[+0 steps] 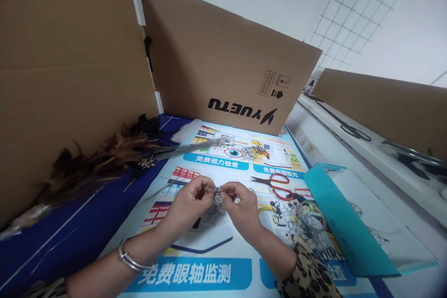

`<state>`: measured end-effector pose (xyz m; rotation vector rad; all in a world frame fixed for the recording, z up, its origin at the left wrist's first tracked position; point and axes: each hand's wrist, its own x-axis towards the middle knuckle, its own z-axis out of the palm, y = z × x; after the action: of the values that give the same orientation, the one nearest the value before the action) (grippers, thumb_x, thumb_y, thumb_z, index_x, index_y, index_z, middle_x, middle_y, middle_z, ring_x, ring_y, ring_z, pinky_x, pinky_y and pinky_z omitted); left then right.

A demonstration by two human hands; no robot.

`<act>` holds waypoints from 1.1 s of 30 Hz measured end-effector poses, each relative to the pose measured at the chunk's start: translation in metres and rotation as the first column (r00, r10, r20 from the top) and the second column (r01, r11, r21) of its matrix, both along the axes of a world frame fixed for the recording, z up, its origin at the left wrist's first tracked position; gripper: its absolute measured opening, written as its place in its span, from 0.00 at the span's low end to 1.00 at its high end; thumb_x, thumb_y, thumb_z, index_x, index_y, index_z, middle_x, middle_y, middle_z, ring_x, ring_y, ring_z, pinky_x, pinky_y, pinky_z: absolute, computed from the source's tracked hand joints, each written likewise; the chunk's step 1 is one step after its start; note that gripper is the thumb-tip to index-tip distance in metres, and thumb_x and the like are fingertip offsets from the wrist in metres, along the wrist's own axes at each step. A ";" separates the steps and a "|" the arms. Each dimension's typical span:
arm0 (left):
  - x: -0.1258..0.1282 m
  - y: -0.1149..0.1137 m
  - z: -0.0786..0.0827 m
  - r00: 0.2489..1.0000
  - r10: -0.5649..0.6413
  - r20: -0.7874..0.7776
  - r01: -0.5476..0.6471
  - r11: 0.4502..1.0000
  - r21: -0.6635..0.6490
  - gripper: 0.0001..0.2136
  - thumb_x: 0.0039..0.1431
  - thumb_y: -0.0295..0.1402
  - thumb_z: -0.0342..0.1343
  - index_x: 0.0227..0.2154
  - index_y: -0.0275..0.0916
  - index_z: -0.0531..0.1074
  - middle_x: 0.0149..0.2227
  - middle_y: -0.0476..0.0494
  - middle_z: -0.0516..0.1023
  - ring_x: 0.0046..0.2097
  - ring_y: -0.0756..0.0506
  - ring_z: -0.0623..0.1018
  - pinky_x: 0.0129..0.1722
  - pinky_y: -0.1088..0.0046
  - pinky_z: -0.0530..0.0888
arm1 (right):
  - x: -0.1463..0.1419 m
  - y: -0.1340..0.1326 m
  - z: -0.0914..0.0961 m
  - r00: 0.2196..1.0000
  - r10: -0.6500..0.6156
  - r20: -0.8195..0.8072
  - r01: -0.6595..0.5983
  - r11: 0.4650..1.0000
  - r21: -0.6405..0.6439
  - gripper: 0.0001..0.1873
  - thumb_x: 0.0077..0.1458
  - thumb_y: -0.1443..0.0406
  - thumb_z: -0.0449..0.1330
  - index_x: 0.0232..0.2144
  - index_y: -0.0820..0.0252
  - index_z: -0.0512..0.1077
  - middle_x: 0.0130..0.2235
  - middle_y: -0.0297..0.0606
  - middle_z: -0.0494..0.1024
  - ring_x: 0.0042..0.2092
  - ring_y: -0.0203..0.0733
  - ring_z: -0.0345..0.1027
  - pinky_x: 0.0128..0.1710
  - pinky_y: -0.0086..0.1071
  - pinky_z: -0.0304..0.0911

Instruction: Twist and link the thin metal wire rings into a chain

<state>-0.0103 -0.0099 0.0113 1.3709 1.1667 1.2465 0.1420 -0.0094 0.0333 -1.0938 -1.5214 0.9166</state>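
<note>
Near the middle of the printed sheet (240,237), my left hand (195,200) and my right hand (240,205) meet fingertip to fingertip. Both are pinched around a thin wire piece (217,191), too small to make out fully. Below the fingers hangs a pale, wiry tangle (216,205), partly hidden by the hands. Orange-handled scissors (275,184) lie just beyond my right hand, blades pointing left. To the right of that hand spreads a heap of small wire and ring-shaped pieces (296,219). A bundle of long thin wires (195,148) lies beyond the hands.
Brown feathers (101,158) lie along the left on blue cloth (80,228). Cardboard panels (216,56) stand at the back and left. A teal folder (349,223) with a clear sleeve lies at right. Another pair of scissors (352,130) rests on the white ledge (335,123).
</note>
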 end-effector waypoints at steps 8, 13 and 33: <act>-0.007 0.008 0.008 0.992 0.089 0.090 -0.088 0.996 -0.017 0.06 0.50 0.28 0.55 0.32 0.38 0.66 0.27 0.53 0.66 0.29 0.51 0.66 0.28 0.78 0.63 | 0.006 0.012 0.002 0.901 -0.027 -0.434 -0.106 0.954 -0.279 0.06 0.41 0.71 0.62 0.27 0.60 0.72 0.25 0.30 0.72 0.26 0.30 0.59 0.26 0.25 0.53; -0.010 0.010 0.007 0.993 0.078 0.085 -0.077 0.997 -0.006 0.04 0.50 0.28 0.54 0.30 0.39 0.65 0.26 0.54 0.64 0.28 0.52 0.64 0.27 0.78 0.61 | 0.007 0.008 0.007 0.809 0.025 -0.588 -0.286 0.890 -0.356 0.06 0.38 0.72 0.58 0.24 0.61 0.68 0.25 0.33 0.71 0.21 0.28 0.52 0.23 0.25 0.47; 0.008 -0.010 0.019 0.981 0.053 -0.188 -0.037 0.996 0.085 0.12 0.48 0.25 0.51 0.37 0.40 0.63 0.23 0.55 0.66 0.26 0.50 0.69 0.28 0.76 0.64 | 0.007 0.001 0.001 0.980 0.194 0.032 -0.196 0.979 0.055 0.16 0.56 0.65 0.56 0.47 0.51 0.72 0.44 0.34 0.78 0.43 0.40 0.72 0.44 0.34 0.65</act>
<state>-0.0027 -0.0199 0.0299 1.5595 1.2965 1.2267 0.1490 -0.0080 0.0340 -0.9300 -1.6886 0.9877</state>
